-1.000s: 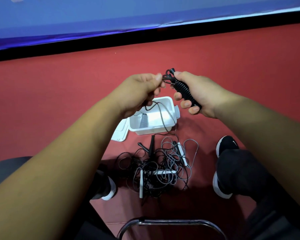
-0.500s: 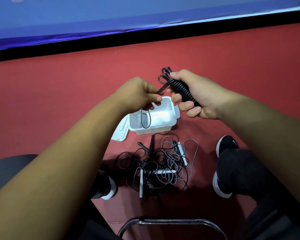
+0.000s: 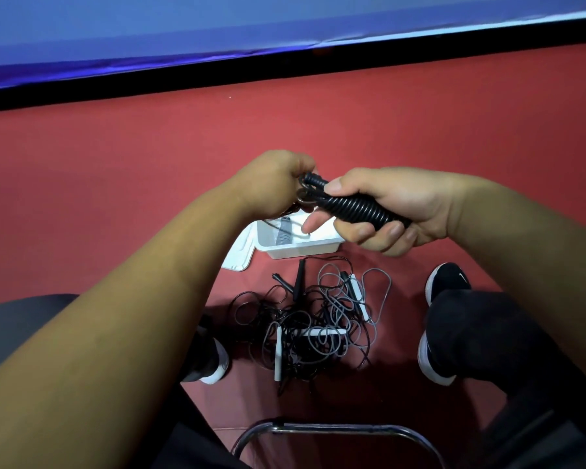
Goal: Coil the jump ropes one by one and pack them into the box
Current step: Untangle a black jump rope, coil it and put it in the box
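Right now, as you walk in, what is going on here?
A seated person is coiling a black jump rope. The right hand grips it, tightly wound, while the left hand pinches its loose end. On the red floor below, an open white box holds one grey coil, and a tangled pile of ropes lies between the feet.

Coiled rope (image 3: 352, 206) in right hand (image 3: 403, 204), above box (image 3: 301, 250)

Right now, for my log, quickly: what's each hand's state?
Left hand: closed, pinching the loose end of the black coiled jump rope.
Right hand: closed around that rope's wound bundle.
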A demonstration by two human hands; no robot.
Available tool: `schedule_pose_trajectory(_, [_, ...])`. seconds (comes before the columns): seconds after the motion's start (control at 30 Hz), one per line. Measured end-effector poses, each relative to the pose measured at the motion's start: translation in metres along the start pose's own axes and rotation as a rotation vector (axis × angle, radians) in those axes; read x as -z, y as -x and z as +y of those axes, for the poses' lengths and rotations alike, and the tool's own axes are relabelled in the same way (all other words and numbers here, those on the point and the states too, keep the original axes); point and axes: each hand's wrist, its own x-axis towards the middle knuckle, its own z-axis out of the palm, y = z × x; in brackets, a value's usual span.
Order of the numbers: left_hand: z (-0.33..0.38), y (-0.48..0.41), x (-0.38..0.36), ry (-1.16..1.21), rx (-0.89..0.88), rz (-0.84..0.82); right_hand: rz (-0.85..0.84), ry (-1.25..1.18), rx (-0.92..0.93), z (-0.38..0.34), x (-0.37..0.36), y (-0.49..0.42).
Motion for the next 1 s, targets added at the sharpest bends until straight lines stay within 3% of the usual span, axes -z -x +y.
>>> schedule_pose_trajectory(0.13, [0.001, -0.004, 0.001, 0.308, -0.003, 0.104, -0.078, 0.029, -0.055, 0.001, -0.002, -0.001])
schedule_pose_trajectory(0.27, [0.008, -0.005, 0.007, 0.526, -0.047, 0.182, 0.113, 0.064, -0.031, 0.004, -0.001, -0.008])
schedule_pose_trajectory(0.4, [0.008, -0.007, 0.017, 0.191, -0.131, 0.292, 0.396, 0.037, 0.084, 0.005, 0.012, -0.017])
schedule_pose_trajectory(0.5, [0.009, -0.007, 0.019, -0.207, -0.212, 0.225, 0.572, 0.022, 0.14, 0.005, 0.017, -0.021])
schedule_pose_trajectory(0.57, [0.013, -0.006, 0.014, -0.32, -0.245, 0.159, 0.64, -0.007, 0.151, 0.005, 0.018, -0.022])
schedule_pose_trajectory(0.7, [0.015, -0.002, 0.001, -0.265, -0.227, 0.061, 0.642, -0.167, 0.183, 0.002, 0.021, -0.02])
schedule_pose_trajectory(1.0, [0.003, -0.008, 0.002, -0.123, -0.062, -0.021, 0.601, -0.168, 0.232, 0.001, 0.013, -0.023])
